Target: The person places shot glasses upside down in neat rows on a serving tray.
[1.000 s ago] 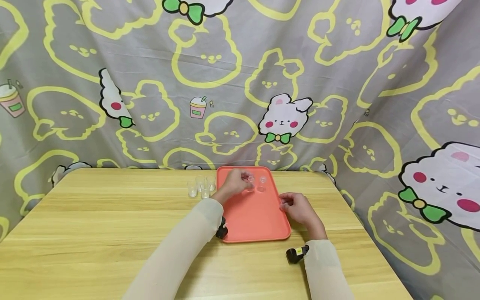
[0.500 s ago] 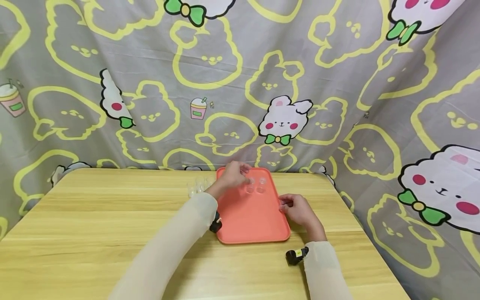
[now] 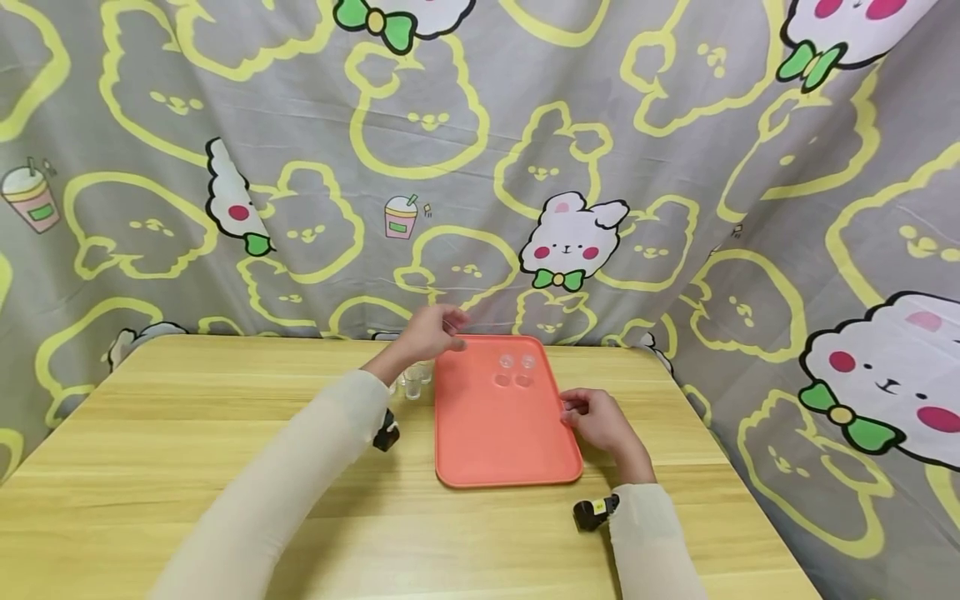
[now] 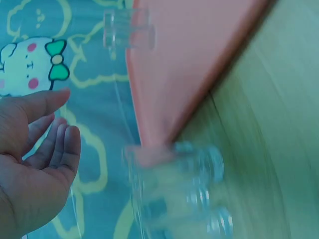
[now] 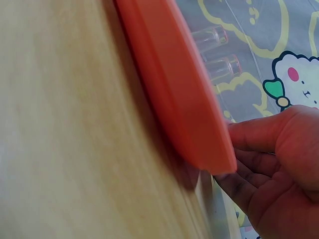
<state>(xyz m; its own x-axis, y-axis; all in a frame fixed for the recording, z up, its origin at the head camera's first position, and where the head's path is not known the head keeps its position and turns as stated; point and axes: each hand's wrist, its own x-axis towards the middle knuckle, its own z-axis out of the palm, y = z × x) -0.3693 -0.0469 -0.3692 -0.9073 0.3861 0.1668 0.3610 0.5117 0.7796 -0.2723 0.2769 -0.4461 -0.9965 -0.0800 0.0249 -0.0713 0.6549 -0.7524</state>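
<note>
My left hand (image 3: 433, 331) hovers at the back left corner of the orange tray (image 3: 502, 442), fingers loosely bent, holding nothing. Below it, partly hidden by the wrist, several small clear glasses (image 3: 412, 385) stand upright on the table left of the tray; they blur in the left wrist view. Two like glasses stand on the tray's back right part, apparently upside down: a left glass (image 3: 506, 363) and a right glass (image 3: 527, 363). With thumb above and fingers below, my right hand (image 5: 284, 164) pinches the tray's right rim (image 5: 219, 134).
The wooden table (image 3: 225, 417) reaches back to a grey patterned curtain (image 3: 300, 125), which also hangs along the right side. A black wrist camera (image 3: 592, 512) sits at the right sleeve, and another black camera (image 3: 387, 433) at the left.
My left hand has let go of the left glass on the tray and moved left, away from it, toward the glasses on the table. The right hand stays on the rim.
</note>
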